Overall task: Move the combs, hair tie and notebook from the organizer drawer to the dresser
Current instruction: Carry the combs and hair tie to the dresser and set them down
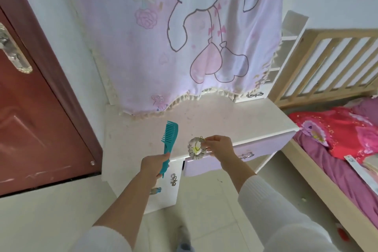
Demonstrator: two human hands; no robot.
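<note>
Holding one item in each hand, you stand at the dresser (214, 120) with both loads ready to set down. Your left hand (154, 166) is clenched round the handle of the teal comb (169, 143), teeth up and tilted over the front left part of the dresser top; gripping it low on the handle leaves the toothed end free to be laid flat first. Your right hand (219, 146) pinches the hair tie (196, 148) between thumb and fingertips, so the ruffled ring hangs open just above the front edge of the top, over the lilac drawer front (263, 147). Neither thing touches the surface yet. That top looks bare, apart from the hem of the pink cartoon curtain (163, 37) trailing along its back edge, so there is room near the front. No notebook, second comb or organizer drawer is in view, so I judge further trips remain.
</note>
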